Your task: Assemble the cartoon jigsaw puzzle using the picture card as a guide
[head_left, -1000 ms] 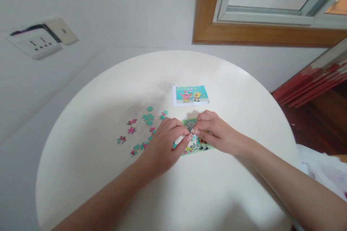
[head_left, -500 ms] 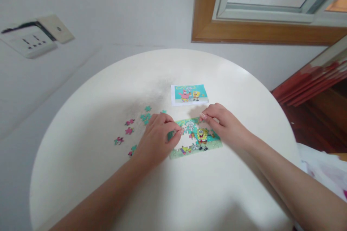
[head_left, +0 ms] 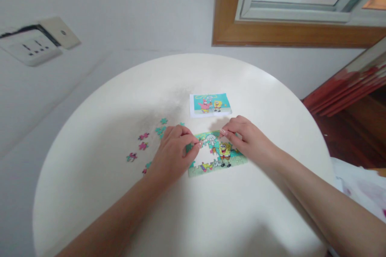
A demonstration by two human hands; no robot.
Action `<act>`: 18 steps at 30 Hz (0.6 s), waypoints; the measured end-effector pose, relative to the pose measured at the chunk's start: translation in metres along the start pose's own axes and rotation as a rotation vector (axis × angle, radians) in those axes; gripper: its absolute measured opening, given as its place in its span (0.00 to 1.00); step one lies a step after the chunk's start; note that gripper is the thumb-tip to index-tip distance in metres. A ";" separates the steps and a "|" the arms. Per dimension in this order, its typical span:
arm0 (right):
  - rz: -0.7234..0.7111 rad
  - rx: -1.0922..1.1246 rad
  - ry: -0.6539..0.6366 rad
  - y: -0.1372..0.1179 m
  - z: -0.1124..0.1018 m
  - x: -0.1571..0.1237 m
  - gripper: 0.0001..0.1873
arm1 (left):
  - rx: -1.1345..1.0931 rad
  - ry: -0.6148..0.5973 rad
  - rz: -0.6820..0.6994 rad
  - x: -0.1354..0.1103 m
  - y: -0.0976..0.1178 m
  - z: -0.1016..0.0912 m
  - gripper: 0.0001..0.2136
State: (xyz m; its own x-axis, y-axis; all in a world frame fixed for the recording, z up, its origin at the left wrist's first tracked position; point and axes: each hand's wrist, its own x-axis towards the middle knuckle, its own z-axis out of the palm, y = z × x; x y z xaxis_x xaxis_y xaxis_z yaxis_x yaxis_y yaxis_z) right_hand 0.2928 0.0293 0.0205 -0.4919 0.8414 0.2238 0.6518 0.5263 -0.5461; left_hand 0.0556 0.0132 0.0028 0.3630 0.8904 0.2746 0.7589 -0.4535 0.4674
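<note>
A cartoon jigsaw puzzle, partly joined, lies on the round white table with a white gap left of its middle. My left hand rests over its left edge, thumb and forefinger pinched at the gap's upper rim. What those fingers hold, if anything, is too small to make out. My right hand reaches in from the right, its fingertips pinched at the puzzle's upper part; whether a piece is between them is hidden. Loose pink puzzle pieces and teal puzzle pieces lie left of my left hand.
Behind the puzzle lies a picture card with the same cartoon figures. The white table curves against a wall with a socket. A wood-framed window is at upper right, a red curtain below it.
My left fingertips have shifted slightly left and up along the gap. My right fingertips have moved a little left and down over the puzzle. The loose pieces lie as before.
</note>
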 end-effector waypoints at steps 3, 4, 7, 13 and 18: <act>0.003 -0.001 -0.004 0.000 0.001 0.000 0.12 | 0.000 -0.007 0.009 0.000 -0.001 0.001 0.08; 0.003 -0.001 -0.006 0.000 0.001 0.001 0.13 | 0.001 -0.010 0.013 0.000 -0.001 0.001 0.09; 0.001 -0.001 -0.012 0.000 0.000 0.001 0.13 | 0.002 -0.020 0.027 0.001 -0.001 0.000 0.10; 0.001 -0.005 -0.024 0.000 0.000 0.001 0.13 | -0.011 -0.049 0.038 -0.001 -0.001 0.000 0.10; -0.002 -0.002 -0.027 0.001 0.001 0.001 0.13 | -0.008 -0.060 0.042 -0.002 0.001 -0.001 0.10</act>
State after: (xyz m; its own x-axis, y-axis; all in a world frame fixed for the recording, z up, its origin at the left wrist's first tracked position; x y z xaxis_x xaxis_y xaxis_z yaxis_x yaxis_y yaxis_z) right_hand 0.2919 0.0307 0.0192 -0.5085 0.8367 0.2034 0.6519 0.5284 -0.5439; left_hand 0.0555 0.0106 0.0032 0.4267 0.8711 0.2431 0.7377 -0.4908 0.4636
